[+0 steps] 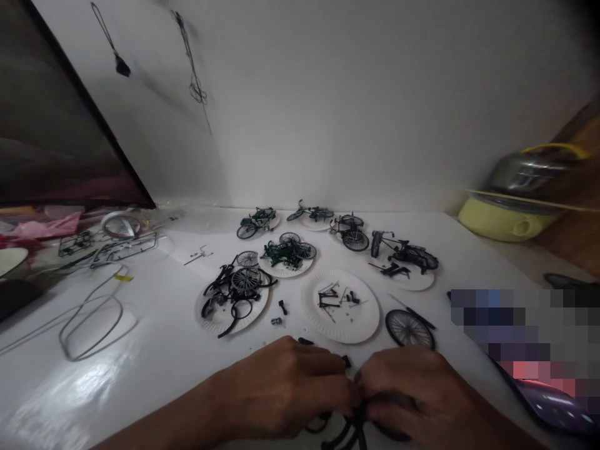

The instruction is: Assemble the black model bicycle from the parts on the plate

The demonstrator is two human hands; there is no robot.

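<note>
Low in the head view, my left hand [285, 387] and my right hand [415, 390] meet with bent fingers over a partly built black model bicycle [351, 431]. Fingertips of both hands pinch it, and they cover the spot where they grip. Curved black pieces and part of a wheel show beneath them. A loose spoked wheel [410, 329] lies just beyond my right hand. Past my left hand are a small black part [282, 307] and a small metal part [277, 321]. The paper plate [370, 325] ahead carries thin black frame pieces and tiny fittings.
Another paper plate [204, 319] bears black bicycle parts. Several green and black model bicycles, including a green one [255, 222], stand farther back. Looped grey wire [89, 350] and a monitor [70, 112] are left. A yellow pot [510, 219] and a blurred-out device [539, 362] are right.
</note>
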